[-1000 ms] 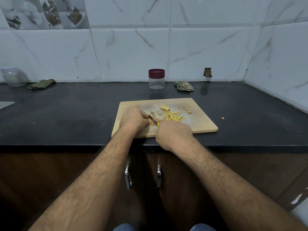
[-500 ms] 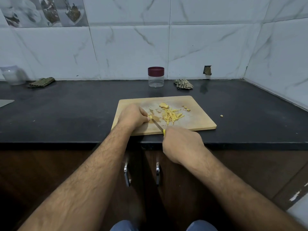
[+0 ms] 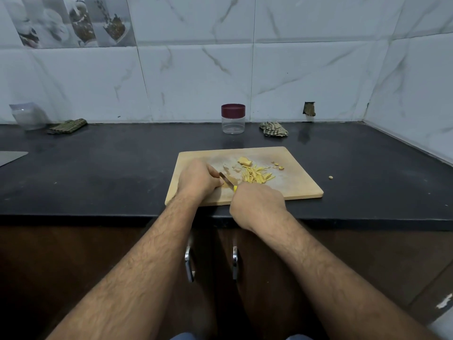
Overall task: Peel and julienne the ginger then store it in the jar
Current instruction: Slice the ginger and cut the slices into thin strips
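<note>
Maroon-lidded jar (image 3: 233, 119), black counter (image 3: 98, 173)

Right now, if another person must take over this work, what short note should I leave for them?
Left hand: curled on the board; what it holds is hidden.
Right hand: grip on the knife, blade beside the left fingers.
Done: a pile of ginger strips; one uncut chunk behind it.
Left: cut the rest, then fill the jar, lid still on, at the wall.
</note>
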`<state>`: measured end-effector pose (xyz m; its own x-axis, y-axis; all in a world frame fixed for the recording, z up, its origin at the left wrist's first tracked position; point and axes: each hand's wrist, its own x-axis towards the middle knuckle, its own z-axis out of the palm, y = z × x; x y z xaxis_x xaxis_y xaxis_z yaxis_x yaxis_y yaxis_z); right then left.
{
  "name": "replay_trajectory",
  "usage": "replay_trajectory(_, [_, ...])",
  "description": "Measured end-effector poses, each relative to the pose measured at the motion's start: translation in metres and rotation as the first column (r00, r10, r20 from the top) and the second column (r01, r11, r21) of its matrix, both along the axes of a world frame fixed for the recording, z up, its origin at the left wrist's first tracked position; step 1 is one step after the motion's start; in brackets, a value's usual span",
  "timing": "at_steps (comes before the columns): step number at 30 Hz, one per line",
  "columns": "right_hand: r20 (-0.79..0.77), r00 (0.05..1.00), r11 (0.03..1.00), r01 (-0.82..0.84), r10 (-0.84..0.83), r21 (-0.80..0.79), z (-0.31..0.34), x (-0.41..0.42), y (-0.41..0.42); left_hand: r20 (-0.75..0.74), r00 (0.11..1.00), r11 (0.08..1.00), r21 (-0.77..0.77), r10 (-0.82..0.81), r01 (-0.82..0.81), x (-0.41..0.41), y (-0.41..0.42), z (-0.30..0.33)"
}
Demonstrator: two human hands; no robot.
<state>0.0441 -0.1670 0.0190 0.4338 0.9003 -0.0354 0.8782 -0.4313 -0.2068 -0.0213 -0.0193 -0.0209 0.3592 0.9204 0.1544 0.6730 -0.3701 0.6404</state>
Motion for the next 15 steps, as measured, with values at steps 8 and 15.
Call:
replay_trajectory(8, [0.036, 0.999, 0.998, -0.031, 0.033, -0.061, 0.004, 0.002, 0.009, 0.002, 1.000, 1.000, 0.005, -0.027, 0.027, 0.001, 0.002, -0.001])
replay_trajectory(15, [0.048, 0.998, 0.995, -0.030, 0.034, -0.091, 0.000, 0.002, -0.009, -0.011, 1.000, 1.000, -0.022, -0.005, 0.004, 0.001, 0.002, 0.003])
